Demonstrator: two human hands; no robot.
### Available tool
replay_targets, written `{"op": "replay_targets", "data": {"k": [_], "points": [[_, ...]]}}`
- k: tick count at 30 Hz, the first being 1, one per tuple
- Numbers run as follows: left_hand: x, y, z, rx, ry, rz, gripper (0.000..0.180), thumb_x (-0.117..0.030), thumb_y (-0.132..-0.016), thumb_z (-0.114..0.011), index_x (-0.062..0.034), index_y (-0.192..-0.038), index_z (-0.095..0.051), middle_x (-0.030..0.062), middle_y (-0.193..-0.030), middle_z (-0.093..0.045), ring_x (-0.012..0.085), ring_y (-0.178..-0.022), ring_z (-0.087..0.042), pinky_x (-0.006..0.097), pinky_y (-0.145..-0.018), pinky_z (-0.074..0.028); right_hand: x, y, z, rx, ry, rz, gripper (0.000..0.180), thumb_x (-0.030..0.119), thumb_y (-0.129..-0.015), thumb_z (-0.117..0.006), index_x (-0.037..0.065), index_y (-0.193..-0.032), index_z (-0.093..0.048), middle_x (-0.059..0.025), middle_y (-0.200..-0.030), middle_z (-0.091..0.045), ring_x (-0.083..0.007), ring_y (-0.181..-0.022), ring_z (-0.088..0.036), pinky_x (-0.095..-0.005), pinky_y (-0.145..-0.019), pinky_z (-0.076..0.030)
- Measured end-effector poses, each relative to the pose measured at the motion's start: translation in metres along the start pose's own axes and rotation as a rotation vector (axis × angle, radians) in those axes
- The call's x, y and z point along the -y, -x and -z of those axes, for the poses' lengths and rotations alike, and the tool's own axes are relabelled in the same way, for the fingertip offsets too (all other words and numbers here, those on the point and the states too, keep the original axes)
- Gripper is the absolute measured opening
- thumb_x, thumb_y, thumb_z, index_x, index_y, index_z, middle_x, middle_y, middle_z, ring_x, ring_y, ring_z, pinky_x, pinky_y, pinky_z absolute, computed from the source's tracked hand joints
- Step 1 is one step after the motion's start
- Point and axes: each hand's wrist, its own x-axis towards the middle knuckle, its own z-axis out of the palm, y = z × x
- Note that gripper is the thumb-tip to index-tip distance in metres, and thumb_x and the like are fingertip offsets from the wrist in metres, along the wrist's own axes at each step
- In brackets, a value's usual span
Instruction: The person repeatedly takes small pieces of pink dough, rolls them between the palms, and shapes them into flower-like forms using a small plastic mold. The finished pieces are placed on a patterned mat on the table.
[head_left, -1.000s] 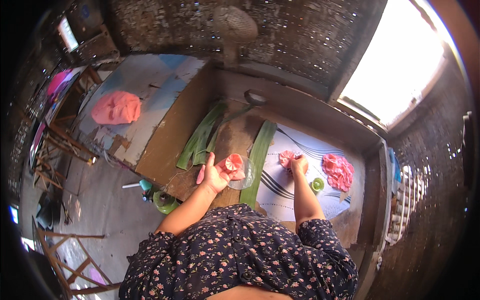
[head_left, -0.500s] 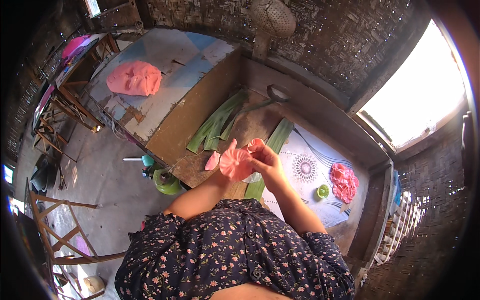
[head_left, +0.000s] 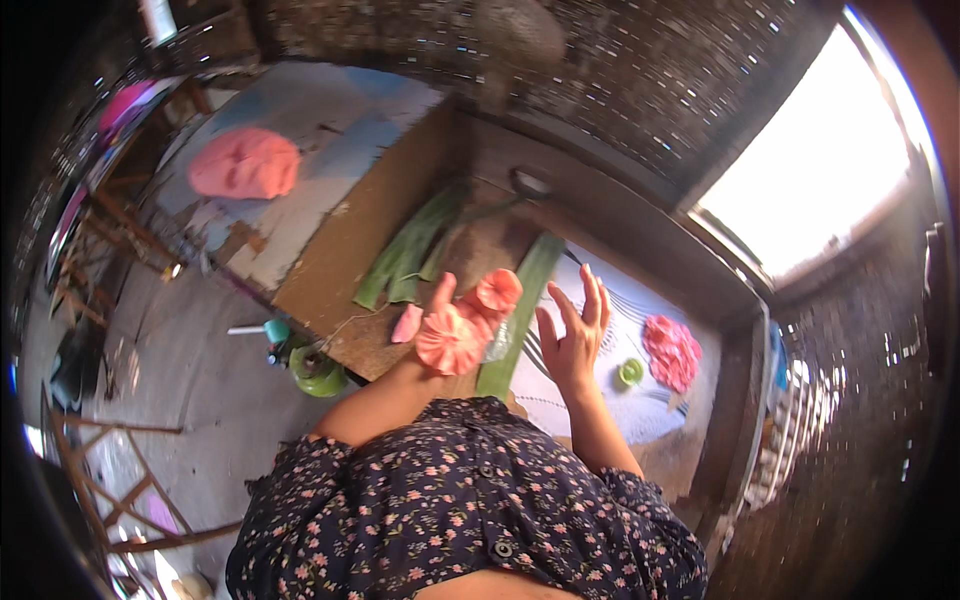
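My left hand (head_left: 444,292) holds up two pink, pleated, flower-like dough pieces; most of its fingers are hidden behind them. The larger pleated round (head_left: 452,342) faces up near the wrist, and a smaller cupped one (head_left: 498,290) sits toward the fingers. Just right of them, my right hand (head_left: 575,340) is raised open, fingers apart and nothing in it. A small pink dough lump (head_left: 407,324) lies on the worktop beside my left hand. Something clear, perhaps plastic film (head_left: 498,340), shows beneath the dough pieces.
Green leaf strips (head_left: 410,250) and a longer strip (head_left: 528,310) lie on the worktop. To the right are a small green cup (head_left: 630,373) and a pile of pink pieces (head_left: 672,353). A big pink dough mass (head_left: 245,163) rests on the raised table (head_left: 340,110).
My right hand has let go of the smaller dough piece and moved right, its fingers spreading. The pieces stay with my left hand. The whole view has shifted slightly.
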Motion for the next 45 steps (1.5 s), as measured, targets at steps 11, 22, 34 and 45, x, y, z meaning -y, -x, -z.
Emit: {"op": "replay_targets", "data": {"k": [11,22,34,45], "points": [[-0.006,0.001,-0.009,-0.088,-0.109,-0.119,0.061,-0.047,-0.094,-0.030,0.0041,-0.122,-0.047,0.0150,-0.126,-0.050,0.0221,-0.121,-0.044,0.042,-0.109,-0.025,-0.183,0.113,0.063,0.378,0.541,-0.771,0.047,0.024,-0.076,-0.068,0.018,-0.120,-0.054,-0.0122,-0.148,-0.015,-0.0390,-0.137,-0.006,-0.0621,-0.104,-0.011],[0.002,-0.009,-0.012,-0.171,-0.121,-0.038,0.066,-0.053,-0.093,-0.029,0.0033,-0.121,-0.048,0.0145,-0.125,-0.051,0.0230,-0.119,-0.046,0.041,-0.108,-0.026,-0.180,0.161,0.040,0.665,0.698,-0.757,0.057,0.044,-0.080,-0.061,0.026,-0.132,-0.046,-0.0101,-0.152,-0.002,-0.0393,-0.138,0.005,-0.0664,-0.103,-0.005],[0.019,-0.016,-0.004,-0.264,-0.086,0.058,0.065,-0.052,-0.094,-0.028,0.0031,-0.125,-0.045,0.0147,-0.125,-0.051,0.0275,-0.118,-0.047,0.044,-0.104,-0.032,-0.110,0.063,0.029,-0.107,-0.579,-0.639,0.013,0.018,-0.079,-0.066,0.006,-0.075,-0.065,-0.0090,-0.118,-0.054,-0.0292,-0.117,-0.043,-0.0415,-0.101,-0.030],[0.022,-0.008,-0.013,-0.285,-0.125,-0.011,0.067,-0.053,-0.094,-0.027,0.0039,-0.124,-0.046,0.0170,-0.124,-0.052,0.0244,-0.117,-0.048,0.043,-0.103,-0.033,0.016,0.009,0.004,0.119,-0.165,0.004,0.038,0.022,-0.075,-0.066,0.014,-0.111,-0.058,-0.0174,-0.146,-0.018,-0.0438,-0.135,-0.010,-0.0584,-0.105,-0.013]]}}
